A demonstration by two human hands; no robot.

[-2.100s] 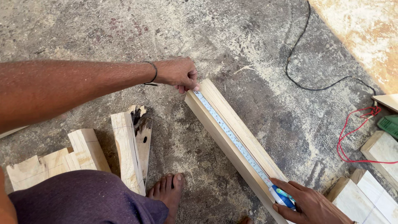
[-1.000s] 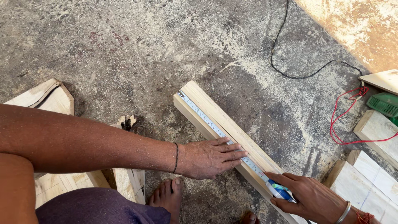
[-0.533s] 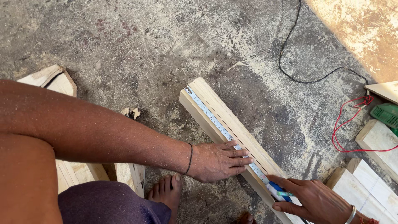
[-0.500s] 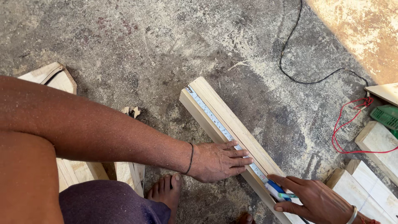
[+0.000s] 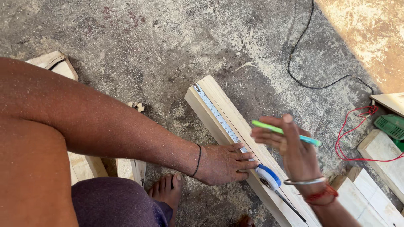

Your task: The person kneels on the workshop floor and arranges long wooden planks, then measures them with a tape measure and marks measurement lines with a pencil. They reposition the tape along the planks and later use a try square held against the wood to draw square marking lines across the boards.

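Dusty grey concrete floor (image 5: pixel 168 46) fills the view, strewn with sawdust. No container shows clearly; a green slatted thing (image 5: pixel 392 125) at 3 o'clock is cut by the frame edge, and I cannot tell what it is or holds.

One long plank (image 5: pixel 229 122) lies on the floor, running from the centre down toward 5 o'clock. One tape (image 5: pixel 219 115) is stretched along its top face, hooked over the plank's far end, with its blue and white case (image 5: pixel 268 177) resting on the plank at 5 o'clock.

Left hand (image 5: pixel 225 163) lies flat, fingers spread, pressing the tape onto the plank just above the case. Right hand (image 5: pixel 290 145) hovers above the plank at 4 o'clock, fingers closed on one green pen (image 5: pixel 286 133); the wrist carries one metal bangle and red thread.

Offcuts: three pale boards (image 5: pixel 378 151) at 3 to 4 o'clock, two visible blocks (image 5: pixel 130 168) under the left arm at 7 o'clock, and one curved piece (image 5: pixel 54 63) at 10 o'clock.

Two cables: one black (image 5: pixel 303 46) at 1 o'clock, one red (image 5: pixel 349 134) at 3 o'clock. One bare foot (image 5: pixel 168 193) sits at 6 o'clock.
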